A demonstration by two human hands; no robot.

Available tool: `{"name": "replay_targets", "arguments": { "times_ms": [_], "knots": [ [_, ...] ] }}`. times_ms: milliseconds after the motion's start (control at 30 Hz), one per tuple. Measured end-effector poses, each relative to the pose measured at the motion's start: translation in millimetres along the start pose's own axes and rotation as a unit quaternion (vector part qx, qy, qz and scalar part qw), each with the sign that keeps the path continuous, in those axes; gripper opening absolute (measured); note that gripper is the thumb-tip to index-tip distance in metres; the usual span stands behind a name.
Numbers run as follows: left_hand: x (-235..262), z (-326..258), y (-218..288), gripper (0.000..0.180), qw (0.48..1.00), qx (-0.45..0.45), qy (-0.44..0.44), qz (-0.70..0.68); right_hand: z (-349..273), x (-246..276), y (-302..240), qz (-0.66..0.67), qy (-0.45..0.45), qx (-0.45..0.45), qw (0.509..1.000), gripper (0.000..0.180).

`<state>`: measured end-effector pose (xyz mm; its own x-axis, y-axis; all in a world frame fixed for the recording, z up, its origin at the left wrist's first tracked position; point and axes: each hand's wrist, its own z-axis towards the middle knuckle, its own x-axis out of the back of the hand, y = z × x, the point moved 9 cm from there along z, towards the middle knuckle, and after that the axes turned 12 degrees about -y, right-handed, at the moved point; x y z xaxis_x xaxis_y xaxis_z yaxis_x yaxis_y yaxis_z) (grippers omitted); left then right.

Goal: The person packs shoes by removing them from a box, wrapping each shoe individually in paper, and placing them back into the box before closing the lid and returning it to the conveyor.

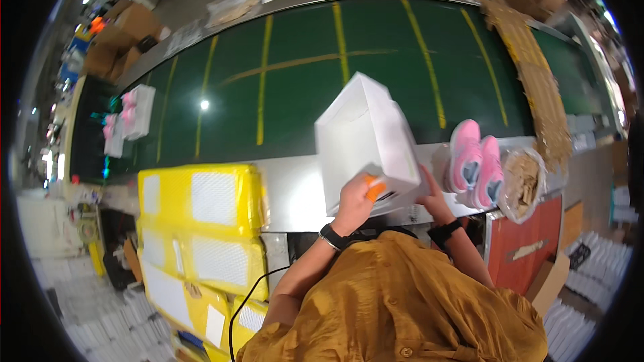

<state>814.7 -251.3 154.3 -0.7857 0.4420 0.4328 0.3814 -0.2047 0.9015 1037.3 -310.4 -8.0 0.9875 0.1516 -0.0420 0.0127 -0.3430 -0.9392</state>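
A white cardboard box, tilted and with its open side facing me, is held above the near edge of the work surface. My left hand is closed on its lower near edge. Something orange shows at those fingers; I cannot make out what it is. Beside the box's lower right side is my right hand, its thumb and forefinger apart; whether it touches the box is hard to tell. To its right stands a pair of pink shoes, side by side, with pale grey insides.
A green conveyor belt with yellow stripes runs behind the metal ledge. Yellow-wrapped packages are stacked at left. Brown paper fills a clear bag at right. White boxes with pink shoes sit far left. A cable hangs nearby.
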Motion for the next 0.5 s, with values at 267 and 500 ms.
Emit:
{"name": "replay_targets", "arguments": {
  "times_ms": [267,500],
  "knots": [
    [123.6,-30.3,-1.7,0.015,0.997,0.043,0.054,0.033,-49.0,84.6,94.5,-0.145,0.127,0.042,0.980,0.084],
    [-3.4,-94.9,-139.2,0.019,0.960,0.057,-0.072,0.263,-64.7,105.9,64.6,-0.486,0.228,-0.006,0.844,0.072]
  ]
}}
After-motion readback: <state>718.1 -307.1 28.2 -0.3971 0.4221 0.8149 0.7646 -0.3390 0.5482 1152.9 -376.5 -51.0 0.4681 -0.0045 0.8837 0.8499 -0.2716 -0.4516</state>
